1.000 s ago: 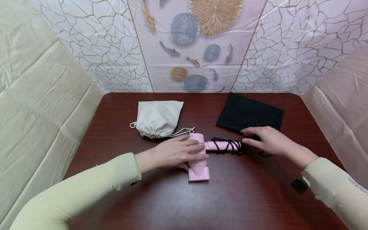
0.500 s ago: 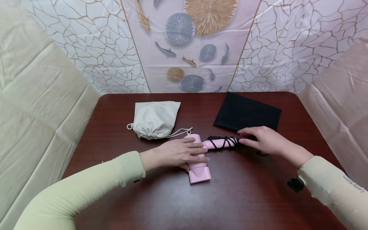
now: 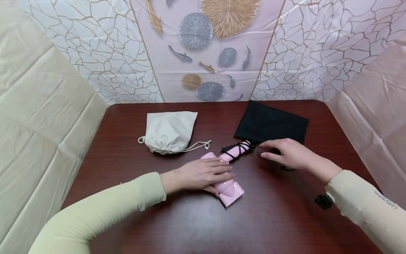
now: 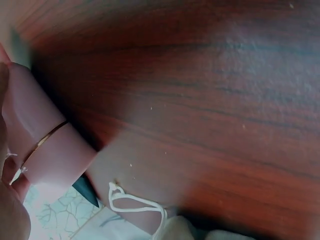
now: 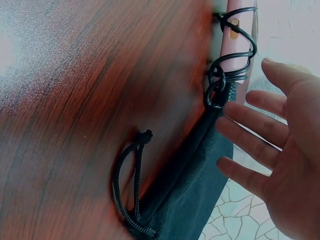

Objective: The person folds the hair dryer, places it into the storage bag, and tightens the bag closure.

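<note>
A pink hair dryer (image 3: 227, 187) lies on the dark red-brown table with its flat nozzle (image 3: 232, 195) towards me. Black cord (image 3: 236, 150) is wound round its handle, which points away to the right. My left hand (image 3: 201, 174) grips the barrel, fingers over the top and thumb on the near side; the barrel (image 4: 55, 150) also shows at the left of the left wrist view. Beside the near edge of a black drawstring bag (image 3: 272, 123), my right hand (image 3: 293, 153) hovers with fingers spread and holds nothing. In the right wrist view, the corded handle (image 5: 235, 60) is just beyond the fingertips.
A cream drawstring bag (image 3: 171, 130) lies at the back left, its string (image 3: 200, 145) trailing towards the dryer. The black bag's cord loop (image 5: 135, 180) rests on the table (image 3: 177, 225). Patterned cloth walls (image 3: 206, 63) stand behind and at both sides.
The hair dryer has turned under my left hand: its handle has swung away from me and its nozzle to the right. My right hand has stayed near the black bag.
</note>
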